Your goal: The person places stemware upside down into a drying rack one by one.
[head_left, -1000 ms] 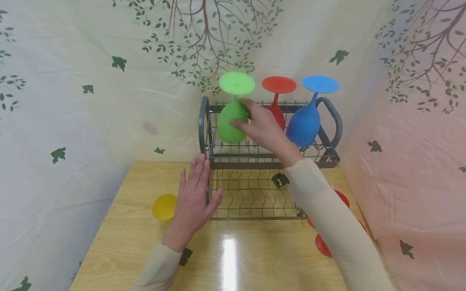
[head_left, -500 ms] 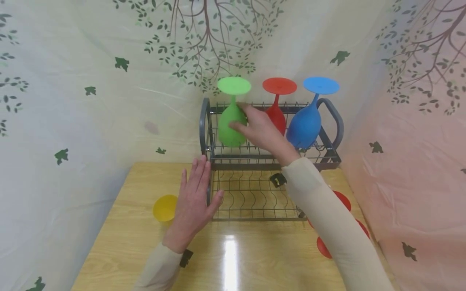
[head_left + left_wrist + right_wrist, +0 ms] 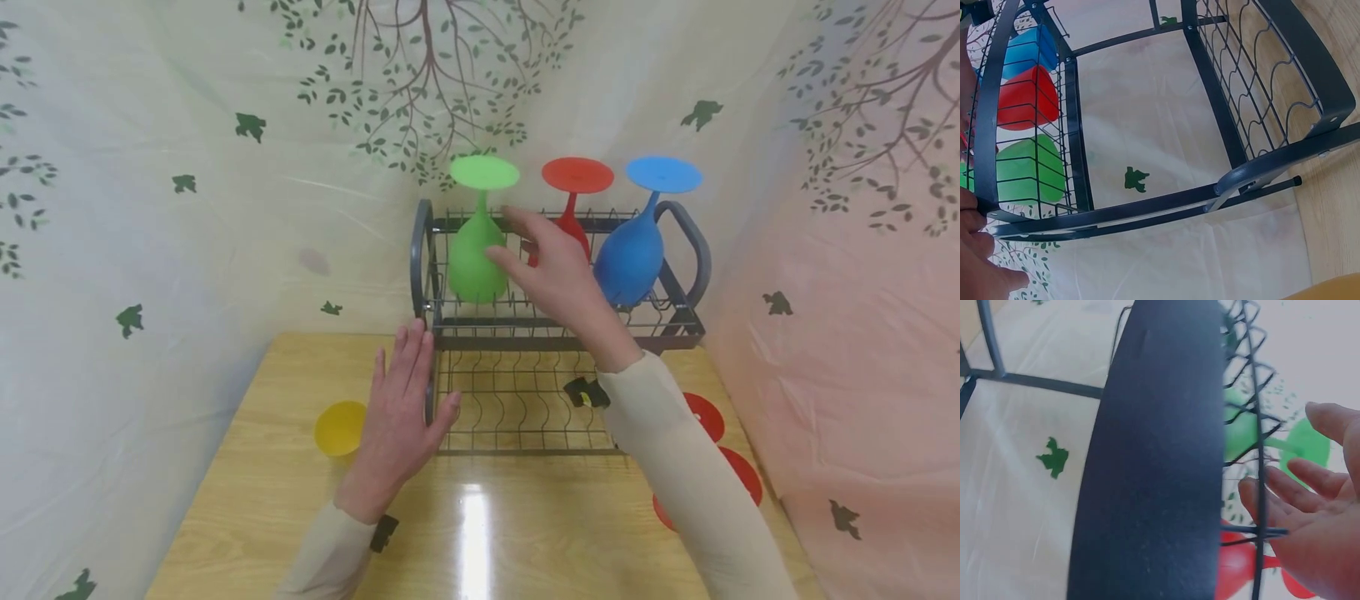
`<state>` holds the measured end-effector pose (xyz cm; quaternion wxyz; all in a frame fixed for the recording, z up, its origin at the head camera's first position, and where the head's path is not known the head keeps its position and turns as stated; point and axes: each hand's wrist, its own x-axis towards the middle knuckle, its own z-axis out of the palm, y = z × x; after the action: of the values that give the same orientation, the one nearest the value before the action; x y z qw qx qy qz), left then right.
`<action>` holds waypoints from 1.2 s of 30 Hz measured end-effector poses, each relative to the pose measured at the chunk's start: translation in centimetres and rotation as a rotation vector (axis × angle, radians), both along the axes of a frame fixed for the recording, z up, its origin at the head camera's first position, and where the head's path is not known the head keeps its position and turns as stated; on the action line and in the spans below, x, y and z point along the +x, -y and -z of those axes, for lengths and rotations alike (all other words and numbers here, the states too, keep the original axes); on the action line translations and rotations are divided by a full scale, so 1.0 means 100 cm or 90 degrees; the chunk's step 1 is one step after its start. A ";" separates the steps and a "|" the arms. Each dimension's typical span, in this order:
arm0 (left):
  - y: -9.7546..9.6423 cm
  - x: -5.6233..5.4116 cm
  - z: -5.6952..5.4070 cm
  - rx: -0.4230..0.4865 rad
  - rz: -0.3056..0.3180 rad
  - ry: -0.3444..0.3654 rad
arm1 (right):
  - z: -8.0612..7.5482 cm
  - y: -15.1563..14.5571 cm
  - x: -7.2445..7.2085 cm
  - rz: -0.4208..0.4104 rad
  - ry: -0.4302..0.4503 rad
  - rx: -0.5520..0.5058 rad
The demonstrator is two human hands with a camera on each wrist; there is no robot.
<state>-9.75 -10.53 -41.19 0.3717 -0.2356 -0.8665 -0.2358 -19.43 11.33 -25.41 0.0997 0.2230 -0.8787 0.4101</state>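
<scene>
A green wine glass (image 3: 477,265) stands upside down at the left end of the upper tier of a dark dish rack (image 3: 517,342). My right hand (image 3: 557,271) is just to its right, thumb and fingers spread apart and holding nothing; a gap shows between them and the glass stem (image 3: 1282,445) in the right wrist view. Beside it on the same tier are an upturned red wine glass (image 3: 577,175), partly hidden by that hand, and a blue one (image 3: 628,260), slightly tilted. My left hand (image 3: 401,417) rests with straight fingers against the rack's left side.
Left of the rack, a yellow cup (image 3: 339,428) sits on the wooden table (image 3: 247,500), partly behind my left hand. Several red round pieces (image 3: 741,477) lie at the right, partly under my right forearm. A patterned sheet (image 3: 187,250) hangs close behind the rack.
My right hand has let go of the green wine glass and drawn back to the right. The glass has come down slightly onto the rack. The left hand stays in place.
</scene>
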 end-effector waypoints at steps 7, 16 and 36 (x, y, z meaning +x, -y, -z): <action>-0.001 0.002 -0.004 0.030 0.008 0.009 | 0.007 -0.013 0.030 0.013 -0.103 -0.122; 0.007 0.006 -0.001 0.087 0.044 -0.001 | 0.031 -0.025 0.063 -0.008 -0.180 -0.237; 0.052 0.018 0.019 0.061 -0.017 0.024 | 0.084 -0.041 0.118 0.044 -0.146 -0.314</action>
<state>-7.90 -15.70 -43.10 0.3695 -0.2014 -0.8640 -0.2763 -7.66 15.41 -33.82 0.2642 0.2067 -0.7424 0.5800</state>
